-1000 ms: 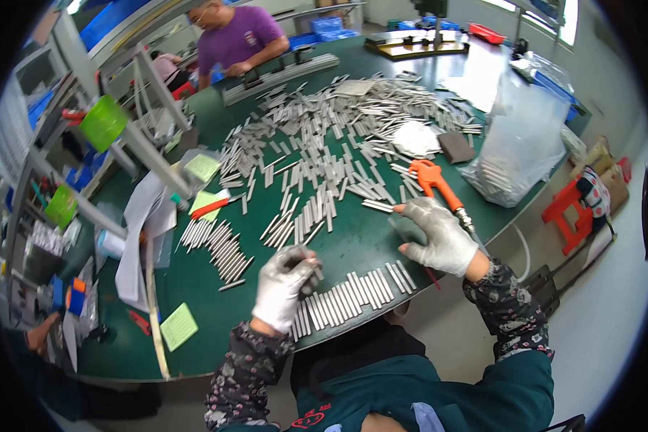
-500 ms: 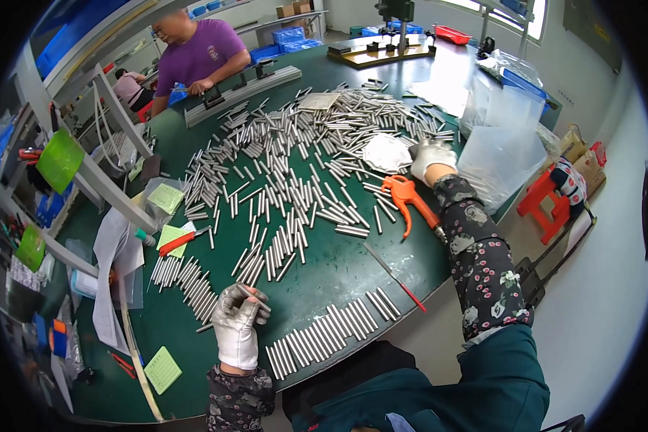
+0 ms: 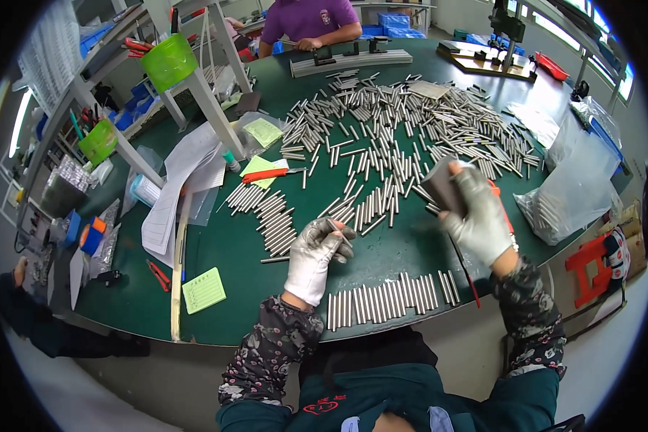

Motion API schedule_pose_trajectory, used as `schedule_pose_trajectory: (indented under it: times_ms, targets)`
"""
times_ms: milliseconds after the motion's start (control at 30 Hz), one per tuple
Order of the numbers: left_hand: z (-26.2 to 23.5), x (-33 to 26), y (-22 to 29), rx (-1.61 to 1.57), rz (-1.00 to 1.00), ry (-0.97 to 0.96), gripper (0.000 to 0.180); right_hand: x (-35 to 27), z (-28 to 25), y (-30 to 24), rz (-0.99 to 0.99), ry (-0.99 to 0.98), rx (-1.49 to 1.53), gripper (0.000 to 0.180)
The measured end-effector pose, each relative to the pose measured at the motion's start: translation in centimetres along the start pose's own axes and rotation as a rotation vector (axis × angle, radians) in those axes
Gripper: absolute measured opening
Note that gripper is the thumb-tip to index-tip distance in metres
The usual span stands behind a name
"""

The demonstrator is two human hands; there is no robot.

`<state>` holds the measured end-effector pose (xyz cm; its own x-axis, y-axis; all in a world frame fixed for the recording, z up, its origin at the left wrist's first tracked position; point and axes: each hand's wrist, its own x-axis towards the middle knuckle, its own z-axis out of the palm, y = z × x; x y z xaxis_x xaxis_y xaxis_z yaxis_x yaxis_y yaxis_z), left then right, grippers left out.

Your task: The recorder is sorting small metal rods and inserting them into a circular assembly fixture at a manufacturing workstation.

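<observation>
My left hand [image 3: 312, 261], in a whitish work glove, pinches a short steel pin [image 3: 336, 226] between thumb and fingers. My right hand [image 3: 481, 220], gloved and smeared by motion, grips a curved grey-brown sheet [image 3: 441, 184] that looks like sandpaper. Below the hands, a row of steel pins [image 3: 381, 301] stands side by side along the table's near edge. Beyond them spreads a large loose heap of similar pins [image 3: 389, 137]. An orange air blow gun [image 3: 509, 218] is mostly hidden behind my right hand. A thin tool with a red handle [image 3: 474, 286] lies beside the row.
Left of my left hand lie more pins [image 3: 273, 227], an orange-handled knife [image 3: 265, 175], green notes [image 3: 204, 290] and red-handled pliers [image 3: 159, 276]. Clear plastic bags [image 3: 565, 205] stand at right. Across the green table [image 3: 273, 93] a person in purple [image 3: 313, 25] sits behind a metal rail [image 3: 353, 63].
My right hand has come back toward me from the heap, now with the grey-brown sheet. The white round sheet no longer shows. My left hand keeps its pin; the whole view has shifted.
</observation>
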<state>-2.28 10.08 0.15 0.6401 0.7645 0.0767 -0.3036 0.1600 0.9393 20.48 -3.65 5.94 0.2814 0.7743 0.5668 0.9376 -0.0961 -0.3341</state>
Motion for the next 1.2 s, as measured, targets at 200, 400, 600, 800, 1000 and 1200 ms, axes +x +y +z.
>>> schedule_pose_trajectory:
  times_ms: [200,400,600,800,1000,1200]
  targets:
    - [0.6,-0.3,-0.3,0.009,-0.022,0.027,0.019,-1.8,1.1,-7.8,-0.062,-0.147,0.136,0.061]
    - [0.7,-0.2,-1.1,0.002,0.085,0.085,0.014,-1.8,1.8,-11.0,-0.143,-0.116,0.093,0.061]
    - [0.7,-0.6,0.1,0.000,0.053,-0.111,0.018,-0.3,2.2,-8.5,0.076,-0.053,-0.102,0.060]
    - [1.3,-1.4,-0.1,-0.016,0.058,-0.068,0.023,-1.6,2.4,-10.6,-0.171,-0.095,-0.077,0.060]
    - [1.6,-0.9,-1.0,-0.038,0.201,-0.034,0.017,-2.1,1.6,-11.5,-0.232,-0.112,0.017,0.067]
    - [0.1,-0.7,-0.6,-0.046,-0.049,-0.260,0.022,-2.0,1.9,-8.8,-0.004,0.010,-0.115,0.062]
